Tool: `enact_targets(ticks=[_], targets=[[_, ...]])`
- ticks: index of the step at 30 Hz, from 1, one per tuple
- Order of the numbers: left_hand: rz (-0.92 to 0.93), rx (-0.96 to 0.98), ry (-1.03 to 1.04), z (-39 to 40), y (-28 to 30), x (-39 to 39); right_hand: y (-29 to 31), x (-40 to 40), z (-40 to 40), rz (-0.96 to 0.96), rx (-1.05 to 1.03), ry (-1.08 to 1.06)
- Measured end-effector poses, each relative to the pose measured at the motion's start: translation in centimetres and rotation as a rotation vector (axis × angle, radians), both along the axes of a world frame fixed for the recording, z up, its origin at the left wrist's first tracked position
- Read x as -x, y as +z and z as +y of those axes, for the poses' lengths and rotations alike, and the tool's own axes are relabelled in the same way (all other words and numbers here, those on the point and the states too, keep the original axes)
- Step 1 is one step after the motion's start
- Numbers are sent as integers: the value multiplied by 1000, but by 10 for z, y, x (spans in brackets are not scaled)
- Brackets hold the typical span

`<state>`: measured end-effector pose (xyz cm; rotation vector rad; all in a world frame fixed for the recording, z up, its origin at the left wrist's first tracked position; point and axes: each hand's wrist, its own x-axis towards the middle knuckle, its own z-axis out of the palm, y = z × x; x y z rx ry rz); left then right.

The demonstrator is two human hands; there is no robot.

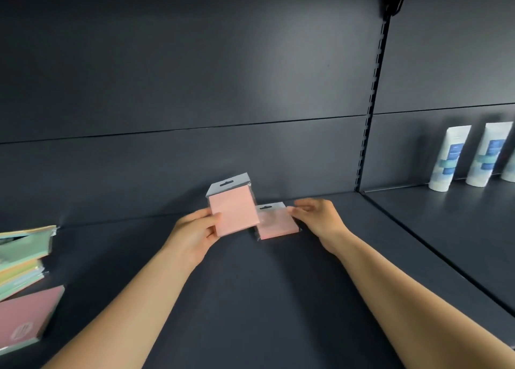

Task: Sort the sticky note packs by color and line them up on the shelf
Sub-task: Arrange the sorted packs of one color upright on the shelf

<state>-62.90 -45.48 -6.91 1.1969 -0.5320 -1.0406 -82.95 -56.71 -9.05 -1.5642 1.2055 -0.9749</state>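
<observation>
Head view, left hand (195, 236): mine; thumb and fingers pinch the left edge of a pink sticky note pack (232, 211), held upright and clear of the shelf (278, 299).
Head view, right hand (316, 215): mine; fingertips touch the right edge of a second pink pack (276, 223), which lies flat on the shelf near the back panel. Whether they pinch it or only press, I cannot tell.
Relation of packs: held pack overlaps the flat pack's left corner in the picture; contact unclear.
Unsorted stock: stack of green and yellow packs (23, 257) far left; a darker pink pack (28, 318) in front of it.
Neighbouring bay: white tubes (448, 158), well apart.
Step in hand, my judgement: setting pink beside pink.
Method: steady the flat pack, lower the held one just beside it, hang tabs both toward the back, front edges level.
</observation>
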Motion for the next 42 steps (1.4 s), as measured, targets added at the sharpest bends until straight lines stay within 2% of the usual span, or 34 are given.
enact_targets(ticks=[3, 7, 14, 18, 23, 28, 30, 33, 38, 42], targets=[[3, -8, 1, -11, 4, 25, 9, 7, 3, -121, -16, 32], [-46, -14, 7, -20, 0, 51, 13, 6, 7, -255, -102, 186], [-487, -70, -5, -19, -7, 57, 11, 3, 5, -152, -100, 183], [-665, -149, -43, -21, -12, 55, 9, 6, 3, -41, -35, 157], [-735, -201, -34, -22, -12, 53, 4, 6, 0, 91, 0, 99], [-746, -209, -38, -22, -13, 51, 5, 3, 3, 134, 9, 40], [-786, -228, -76, -20, -10, 44, 10, 3, 5, 253, 90, -8], [-1040, -278, -145, -7, 5, 22, 28, 0, 17, 455, 232, -43], [-1447, -395, -232, 45, 39, -33, 63, -35, 70, 814, 482, 97], [-1640, -462, -260, 104, 62, -82, 81, -82, 125, 965, 603, 211]])
